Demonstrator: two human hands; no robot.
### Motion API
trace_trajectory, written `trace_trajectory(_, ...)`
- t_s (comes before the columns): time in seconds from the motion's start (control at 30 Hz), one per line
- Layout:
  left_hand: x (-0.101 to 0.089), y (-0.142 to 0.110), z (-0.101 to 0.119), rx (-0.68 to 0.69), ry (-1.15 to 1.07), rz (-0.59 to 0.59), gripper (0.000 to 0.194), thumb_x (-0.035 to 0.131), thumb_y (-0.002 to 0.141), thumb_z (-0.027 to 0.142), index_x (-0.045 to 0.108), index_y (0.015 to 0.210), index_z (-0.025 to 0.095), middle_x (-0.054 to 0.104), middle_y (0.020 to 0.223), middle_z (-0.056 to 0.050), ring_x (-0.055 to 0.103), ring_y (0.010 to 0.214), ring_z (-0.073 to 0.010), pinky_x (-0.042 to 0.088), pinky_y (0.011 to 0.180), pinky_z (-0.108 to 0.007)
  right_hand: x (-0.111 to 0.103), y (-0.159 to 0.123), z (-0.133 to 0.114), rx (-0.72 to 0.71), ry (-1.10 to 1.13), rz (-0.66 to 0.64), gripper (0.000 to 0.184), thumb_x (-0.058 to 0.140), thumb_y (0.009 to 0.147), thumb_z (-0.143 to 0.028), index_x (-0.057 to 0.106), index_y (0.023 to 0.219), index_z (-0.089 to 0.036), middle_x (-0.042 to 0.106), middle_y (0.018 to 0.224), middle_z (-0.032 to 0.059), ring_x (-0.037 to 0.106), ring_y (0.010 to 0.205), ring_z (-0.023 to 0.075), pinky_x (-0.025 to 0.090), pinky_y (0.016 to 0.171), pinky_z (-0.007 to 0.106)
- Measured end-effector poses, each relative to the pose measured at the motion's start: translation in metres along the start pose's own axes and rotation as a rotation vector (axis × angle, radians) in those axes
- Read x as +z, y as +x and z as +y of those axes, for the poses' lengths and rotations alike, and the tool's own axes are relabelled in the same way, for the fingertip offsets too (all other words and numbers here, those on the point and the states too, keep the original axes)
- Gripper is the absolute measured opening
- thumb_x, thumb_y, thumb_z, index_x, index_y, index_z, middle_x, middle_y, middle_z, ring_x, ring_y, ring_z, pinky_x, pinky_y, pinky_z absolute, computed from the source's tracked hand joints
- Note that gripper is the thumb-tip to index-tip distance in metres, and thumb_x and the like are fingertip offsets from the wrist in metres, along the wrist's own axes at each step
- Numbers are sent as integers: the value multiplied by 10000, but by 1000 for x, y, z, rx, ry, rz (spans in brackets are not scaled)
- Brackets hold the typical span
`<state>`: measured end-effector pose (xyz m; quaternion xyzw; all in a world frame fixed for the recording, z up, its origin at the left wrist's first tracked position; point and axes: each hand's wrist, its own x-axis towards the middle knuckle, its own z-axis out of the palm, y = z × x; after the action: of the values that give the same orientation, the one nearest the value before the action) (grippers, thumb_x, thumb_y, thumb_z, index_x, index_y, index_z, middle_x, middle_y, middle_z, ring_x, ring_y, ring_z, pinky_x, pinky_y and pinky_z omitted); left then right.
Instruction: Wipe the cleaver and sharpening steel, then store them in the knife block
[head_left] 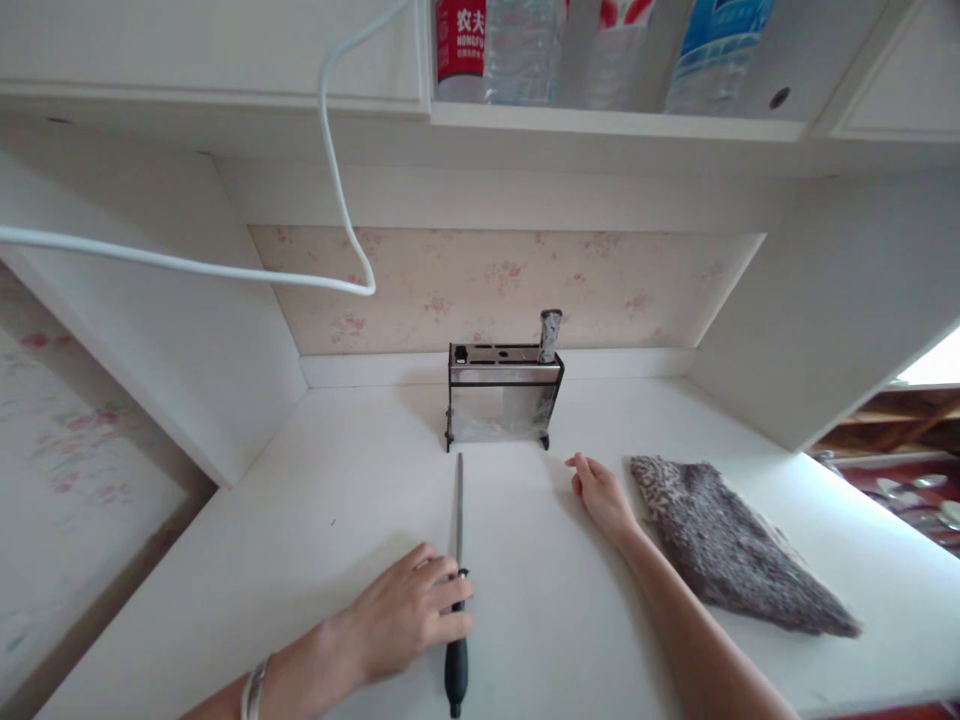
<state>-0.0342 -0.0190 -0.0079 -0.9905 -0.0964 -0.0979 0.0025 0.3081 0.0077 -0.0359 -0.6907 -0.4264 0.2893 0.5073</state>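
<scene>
A sharpening steel [456, 672] with a black handle and a thin grey rod lies on the white countertop, its tip towards the back. My left hand [403, 606] lies over the upper part of the handle, fingers bent across it. To the right, my right hand [601, 497] rests on the counter with its fingers curled in and nothing visible in them. It is nearest to the metal knife block [480, 412], which stands upright near the back wall. A speckled grey handle [550, 334] sticks up from the block's right end; its blade is hidden inside.
A grey-brown fluffy cloth [731, 545] lies right of my right forearm. Overhead, a white cable [202, 268] hangs across the left side. Plastic bottles [525, 50] stand on the shelf above. Side panels [825, 290] enclose the counter, with a floral back wall [420, 280] behind.
</scene>
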Motion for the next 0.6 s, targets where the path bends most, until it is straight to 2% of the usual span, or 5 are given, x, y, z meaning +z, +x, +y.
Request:
trace_trajectory(0.13, -15, 11, -3, 60, 76, 16, 145, 467, 926, 146, 587, 906, 225, 678, 964, -9, 580, 929, -169, 426, 868, -350, 4, -5, 15, 1, -64, -10, 595, 365, 814, -698, 631, 914, -175, 472, 524, -37, 414, 449, 123, 312, 462, 246)
trace_trajectory(0.27, -46, 11, -4, -6, 30, 132, 239, 481, 897, 104, 583, 1060, 246, 680, 1135, -25, 606, 1064, -191, 468, 946, -337, 3, -4, 16, -33, -117, -49, 568, 358, 829, -683, 646, 886, -197, 507, 541, -27, 442, 487, 135, 323, 502, 250)
trace_trajectory(0.43, -91, 3, 2, -193, -286, 508, 459, 597, 806, 110, 517, 1200, 332, 714, 1067, 0, 668, 995, -215, 573, 869, -354, 2, -4, 16, -35, -69, -47, 594, 341, 829, -697, 643, 881, -189, 496, 545, -24, 431, 488, 134, 322, 507, 249)
trace_trajectory(0.53, -122, 11, 14, -372, -393, 760, 379, 646, 768, 168, 593, 1076, 381, 723, 1005, 28, 697, 889, -241, 622, 750, -401, 1, -5, 14, -9, -17, -35, 631, 345, 804, -726, 642, 884, -176, 494, 548, -22, 418, 471, 130, 319, 497, 251)
trace_trajectory(0.6, -143, 24, 18, -476, -459, 950, 287, 675, 744, 236, 633, 987, 384, 723, 973, 36, 696, 868, -251, 627, 751, -429, 0, -7, 13, -6, -2, -29, 642, 352, 794, -738, 639, 880, -171, 495, 553, -19, 417, 471, 128, 319, 495, 251)
